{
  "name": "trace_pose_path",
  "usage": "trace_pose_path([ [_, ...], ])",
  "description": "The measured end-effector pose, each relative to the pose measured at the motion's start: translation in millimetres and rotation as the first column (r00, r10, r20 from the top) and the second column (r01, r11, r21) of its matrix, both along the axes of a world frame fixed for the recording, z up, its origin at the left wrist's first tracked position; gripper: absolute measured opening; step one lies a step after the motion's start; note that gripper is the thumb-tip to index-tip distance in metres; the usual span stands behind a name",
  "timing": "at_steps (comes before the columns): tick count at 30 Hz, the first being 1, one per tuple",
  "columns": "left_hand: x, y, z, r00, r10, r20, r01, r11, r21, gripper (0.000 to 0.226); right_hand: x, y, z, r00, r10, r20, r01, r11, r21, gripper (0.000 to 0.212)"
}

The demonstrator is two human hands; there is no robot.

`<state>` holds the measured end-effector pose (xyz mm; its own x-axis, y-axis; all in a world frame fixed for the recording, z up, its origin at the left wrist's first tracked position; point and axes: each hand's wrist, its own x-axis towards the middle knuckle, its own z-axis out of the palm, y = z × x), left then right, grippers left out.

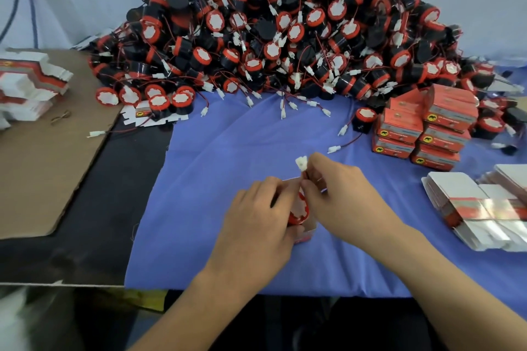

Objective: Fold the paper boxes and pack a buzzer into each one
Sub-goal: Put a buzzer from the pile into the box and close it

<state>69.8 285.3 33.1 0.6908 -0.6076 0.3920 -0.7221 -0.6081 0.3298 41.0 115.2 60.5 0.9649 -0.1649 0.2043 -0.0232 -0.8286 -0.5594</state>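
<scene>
My left hand (258, 208) sits knuckles up on the blue cloth (228, 151), fingers curled round a small paper box (306, 232) and gripping it from the left. The box's open mouth faces me, and the buzzer (299, 206) sits in it, red rim and white face showing between my two hands. My right hand (339, 188) comes in from the right, wrist raised, thumb and fingertips pinching the buzzer's white connector (301, 163), which sticks up just above the box. Both forearms cross the near edge of the cloth, which hangs over the table front. Ahead of my hands lies a bare stretch of cloth, running up to the big pile of buzzers (285, 37) against the wall, with loose leads trailing out from its foot. To the right, well apart from my right hand, stands a stack of packed boxes (427, 128), and nearer me a heap of flat box blanks (470, 208). To the left the cloth ends at the dark tabletop (99, 208), then a cardboard sheet (42, 165) carrying more flat blanks (28, 85).
</scene>
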Motion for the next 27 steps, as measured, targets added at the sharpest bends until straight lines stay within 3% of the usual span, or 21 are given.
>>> trace_pose_path([
  [5,-4.5,-9.8,-10.6,0.998,0.041,0.04,-0.035,0.99,-0.137,0.048,-0.6,-5.6,4.7,1.0,0.002,0.008,-0.002,1.0,0.016,0.027],
  [10,-5.0,-10.8,-28.9,0.995,0.08,0.068,-0.077,0.996,-0.044,0.043,-3.0,-5.8,-0.3,0.994,0.019,-0.108,-0.023,0.999,-0.034,0.01],
  [16,-5.4,-6.3,-30.8,0.988,0.113,0.105,-0.113,0.994,-0.007,0.033,0.6,-10.4,-1.6,0.998,0.032,-0.061,-0.037,0.996,-0.076,0.013],
  [19,-4.8,-8.5,-28.9,0.984,0.162,0.072,-0.161,0.987,-0.018,0.039,1.6,-8.2,-1.3,0.998,0.049,-0.048,-0.053,0.996,-0.073,0.022],
  [27,3.0,-12.7,-19.2,0.979,0.203,-0.014,-0.202,0.978,0.053,0.04,6.6,-10.1,-1.0,0.998,0.044,-0.054,-0.047,0.998,-0.045,0.009],
])
